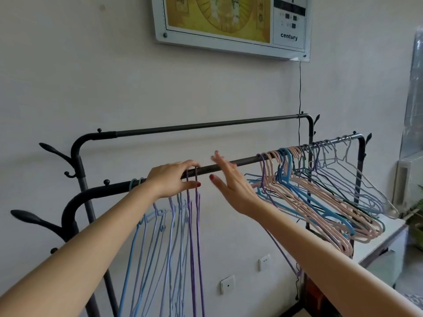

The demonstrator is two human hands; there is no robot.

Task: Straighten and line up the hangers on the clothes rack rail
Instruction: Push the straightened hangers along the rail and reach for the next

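Black metal clothes rack (75,161) with two horizontal rails stands against a white wall. Front dark metal rail (242,161) carries all the hangers; rear upper rail (206,125) is bare.

Left hand (174,179) reaches up to the front rail, fingers curled over the top of it, thumb below, gripping around the hooks of the two purple wire hangers (194,225) that hang straight down edge-on. Just left of those, a bunch of light blue and lavender thin wire hangers (158,243) hangs close together, also edge-on, hooks mostly hidden behind the left hand and wrist. One pale blue hook sits apart on the rail further left, near the bend.

Right hand (229,181) is in front of the rail just right of the left hand, fingers spread wide and straight, palm facing left, holding nothing; slightly blurred. Whether fingertips touch the rail, cannot tell.

Right half of the rail: a crowded group of pink, blue, teal and grey-lavender plastic hangers (320,193), turned at an angle to the rail, fanned and overlapping. A single purple hanger at this group's left end dangles lower, passing behind the right forearm.

Framed wall panel with yellow picture and the word "century" (231,21) hangs above. Two white wall sockets (264,261) low on the wall. White surface (386,239) at right, under the hangers.
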